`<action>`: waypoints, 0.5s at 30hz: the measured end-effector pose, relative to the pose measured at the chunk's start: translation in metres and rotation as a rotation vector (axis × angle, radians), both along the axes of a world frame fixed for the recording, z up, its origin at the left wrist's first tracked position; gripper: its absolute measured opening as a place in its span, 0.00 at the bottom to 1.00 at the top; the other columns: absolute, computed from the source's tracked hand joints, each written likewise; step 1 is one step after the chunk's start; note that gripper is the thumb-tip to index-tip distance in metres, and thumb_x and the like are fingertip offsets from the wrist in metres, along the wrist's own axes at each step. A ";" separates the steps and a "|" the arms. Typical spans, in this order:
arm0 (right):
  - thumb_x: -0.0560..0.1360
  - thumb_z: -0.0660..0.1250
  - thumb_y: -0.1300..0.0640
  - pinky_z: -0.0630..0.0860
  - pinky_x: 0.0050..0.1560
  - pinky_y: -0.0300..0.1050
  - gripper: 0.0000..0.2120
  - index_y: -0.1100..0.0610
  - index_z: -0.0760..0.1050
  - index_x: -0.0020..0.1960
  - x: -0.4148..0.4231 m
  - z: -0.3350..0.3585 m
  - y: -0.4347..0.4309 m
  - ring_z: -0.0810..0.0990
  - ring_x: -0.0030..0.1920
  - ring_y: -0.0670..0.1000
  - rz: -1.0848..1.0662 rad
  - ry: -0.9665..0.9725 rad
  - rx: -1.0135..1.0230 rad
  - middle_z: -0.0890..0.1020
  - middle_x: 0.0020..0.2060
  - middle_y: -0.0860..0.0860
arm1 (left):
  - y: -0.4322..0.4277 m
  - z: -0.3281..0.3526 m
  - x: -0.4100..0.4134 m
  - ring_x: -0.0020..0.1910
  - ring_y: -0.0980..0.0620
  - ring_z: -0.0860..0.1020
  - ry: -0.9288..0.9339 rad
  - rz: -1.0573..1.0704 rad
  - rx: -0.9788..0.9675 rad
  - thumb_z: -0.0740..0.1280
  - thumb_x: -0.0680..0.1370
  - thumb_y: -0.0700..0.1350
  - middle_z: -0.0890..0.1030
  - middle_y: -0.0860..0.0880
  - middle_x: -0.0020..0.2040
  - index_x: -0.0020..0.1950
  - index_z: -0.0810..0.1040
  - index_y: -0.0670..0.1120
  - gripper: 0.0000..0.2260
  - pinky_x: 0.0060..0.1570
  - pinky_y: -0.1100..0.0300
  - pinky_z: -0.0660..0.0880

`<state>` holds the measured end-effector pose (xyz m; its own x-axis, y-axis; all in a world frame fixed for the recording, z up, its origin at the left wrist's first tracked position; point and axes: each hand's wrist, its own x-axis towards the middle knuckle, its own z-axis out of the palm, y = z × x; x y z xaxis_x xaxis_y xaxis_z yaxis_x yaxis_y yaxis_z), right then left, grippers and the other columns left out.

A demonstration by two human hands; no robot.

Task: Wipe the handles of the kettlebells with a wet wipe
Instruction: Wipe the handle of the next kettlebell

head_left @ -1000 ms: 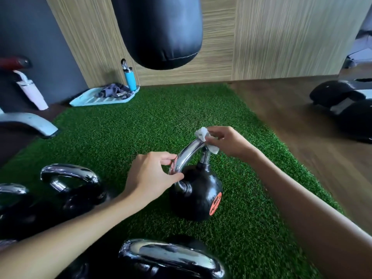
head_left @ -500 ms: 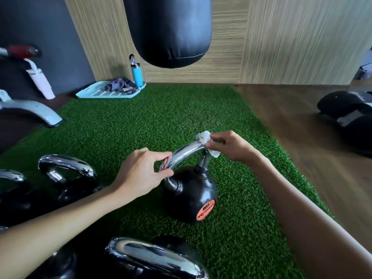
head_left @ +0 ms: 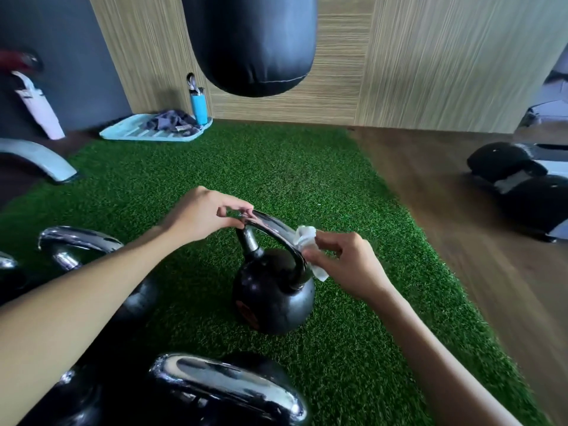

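Note:
A black kettlebell (head_left: 273, 296) with a chrome handle (head_left: 270, 224) stands on the green turf in the middle of the view. My left hand (head_left: 203, 215) pinches the far left end of that handle between thumb and fingers. My right hand (head_left: 347, 265) grips a crumpled white wet wipe (head_left: 305, 238) wrapped round the handle's right leg, just above the ball. Other kettlebells with chrome handles stand at the left (head_left: 80, 244) and at the bottom edge (head_left: 227, 385).
A black punching bag (head_left: 249, 41) hangs over the far turf (head_left: 276, 167). A light blue tray (head_left: 153, 133) with a cloth and a blue bottle (head_left: 198, 103) stands by the wall. Black gear (head_left: 522, 182) lies on the wooden floor at right.
The kettlebell has turned, so its handle now runs from far left to near right. My right hand with the wipe slid down the right leg; my left hand shifted to the handle's far end.

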<state>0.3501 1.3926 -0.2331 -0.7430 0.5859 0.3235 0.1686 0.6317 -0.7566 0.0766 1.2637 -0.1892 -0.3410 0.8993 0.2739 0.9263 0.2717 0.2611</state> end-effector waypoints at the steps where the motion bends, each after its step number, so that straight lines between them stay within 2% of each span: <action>1: 0.76 0.73 0.50 0.74 0.41 0.26 0.08 0.44 0.85 0.55 -0.001 0.000 -0.004 0.83 0.42 0.33 -0.014 0.010 -0.012 0.86 0.45 0.35 | 0.003 0.002 0.000 0.22 0.62 0.64 -0.006 -0.002 -0.004 0.77 0.72 0.53 0.79 0.60 0.34 0.63 0.80 0.62 0.20 0.18 0.67 0.62; 3: 0.75 0.74 0.48 0.73 0.44 0.23 0.13 0.43 0.83 0.59 -0.003 0.002 -0.007 0.82 0.45 0.30 -0.026 0.009 -0.019 0.86 0.48 0.36 | 0.005 0.006 0.005 0.21 0.64 0.66 -0.024 0.026 -0.014 0.77 0.72 0.53 0.83 0.57 0.41 0.63 0.80 0.62 0.21 0.18 0.70 0.61; 5: 0.74 0.75 0.47 0.70 0.37 0.25 0.13 0.42 0.83 0.58 -0.002 0.007 -0.004 0.80 0.38 0.31 -0.023 -0.012 -0.061 0.86 0.46 0.38 | 0.004 0.005 0.013 0.20 0.62 0.66 -0.044 0.053 -0.011 0.78 0.71 0.56 0.83 0.57 0.36 0.62 0.81 0.62 0.21 0.19 0.71 0.58; 7: 0.74 0.75 0.48 0.69 0.38 0.33 0.08 0.43 0.85 0.53 0.001 0.005 0.003 0.78 0.34 0.35 0.009 -0.006 -0.184 0.86 0.42 0.40 | 0.003 0.001 0.026 0.18 0.59 0.66 -0.096 0.071 0.062 0.78 0.70 0.61 0.81 0.56 0.27 0.59 0.83 0.62 0.18 0.21 0.68 0.61; 8: 0.74 0.75 0.48 0.70 0.39 0.39 0.05 0.45 0.86 0.49 0.003 0.003 0.006 0.78 0.34 0.38 0.022 -0.001 -0.239 0.86 0.40 0.41 | 0.002 0.000 0.033 0.18 0.59 0.67 -0.135 0.086 0.103 0.77 0.69 0.62 0.81 0.57 0.27 0.57 0.85 0.61 0.18 0.21 0.66 0.63; 10: 0.75 0.74 0.49 0.71 0.39 0.46 0.04 0.48 0.85 0.44 0.006 -0.003 0.008 0.78 0.34 0.47 0.053 0.000 -0.300 0.86 0.37 0.45 | 0.002 -0.001 0.045 0.18 0.59 0.67 -0.207 0.156 0.123 0.77 0.68 0.64 0.85 0.62 0.36 0.56 0.85 0.60 0.19 0.19 0.67 0.65; 11: 0.75 0.74 0.50 0.74 0.39 0.46 0.04 0.48 0.85 0.42 0.006 -0.007 0.009 0.78 0.33 0.49 0.078 0.003 -0.330 0.85 0.35 0.46 | 0.002 0.000 0.050 0.18 0.60 0.67 -0.247 0.212 0.110 0.77 0.67 0.65 0.85 0.63 0.39 0.58 0.85 0.59 0.21 0.19 0.68 0.63; 12: 0.75 0.74 0.51 0.73 0.39 0.40 0.06 0.48 0.84 0.40 0.007 -0.009 0.008 0.77 0.32 0.46 0.099 0.010 -0.368 0.84 0.33 0.46 | 0.002 0.001 0.053 0.19 0.61 0.69 -0.299 0.268 0.094 0.76 0.66 0.67 0.84 0.62 0.40 0.59 0.84 0.58 0.25 0.20 0.69 0.64; 15: 0.75 0.74 0.55 0.72 0.38 0.30 0.05 0.51 0.83 0.40 0.009 -0.012 0.008 0.79 0.32 0.39 0.124 0.030 -0.448 0.84 0.33 0.44 | 0.004 0.001 0.058 0.33 0.64 0.80 -0.454 0.358 0.039 0.76 0.64 0.69 0.85 0.58 0.40 0.64 0.82 0.54 0.33 0.26 0.69 0.69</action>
